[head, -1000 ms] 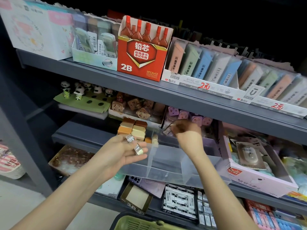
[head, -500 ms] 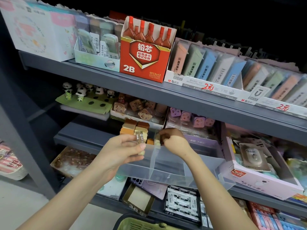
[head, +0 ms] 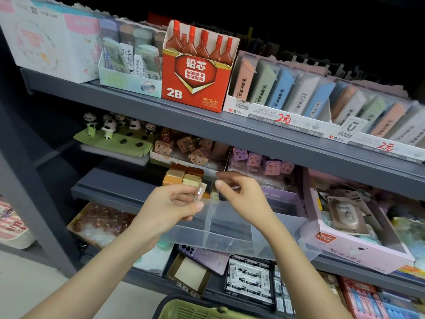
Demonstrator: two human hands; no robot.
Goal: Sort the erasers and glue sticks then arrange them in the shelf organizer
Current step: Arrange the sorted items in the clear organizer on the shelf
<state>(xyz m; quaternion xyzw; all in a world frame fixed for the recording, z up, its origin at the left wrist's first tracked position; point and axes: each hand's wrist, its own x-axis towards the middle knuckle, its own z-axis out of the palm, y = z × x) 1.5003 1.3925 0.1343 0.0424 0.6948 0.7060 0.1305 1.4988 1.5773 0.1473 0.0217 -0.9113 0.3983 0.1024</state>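
Evidently light and small, the wrapped eraser [head: 199, 192] was judged to be a firm, faintly springy block under slick film, apt to slide out of a loose pinch. It would best be taken by its 2 long flat faces rather than by the wrapper's ends. It was held at the centre of the frame, just left of the clear divider [head: 207, 223] of the shelf organizer [head: 232, 238], above that tray's left compartment.

The left hand [head: 170, 209] was seen curled round it, thumb pressed along the lower side and fingers folded over the top. The wrist was bent back and the forearm was raised from the lower left of the frame. A stack of brown and cream erasers [head: 184, 177] was stood at the back of the same compartment, just beyond the held piece.

The right hand [head: 243, 196] was poised just right of the divider, knuckles up, with thumb and forefinger tips drawn close together. A small pale piece [head: 215, 196] was seen directly beneath the thumb, but whether it was pinched or merely lying against the divider could not be told. The stack was judged easily toppled, so a gentle set-down beside it would be called for.
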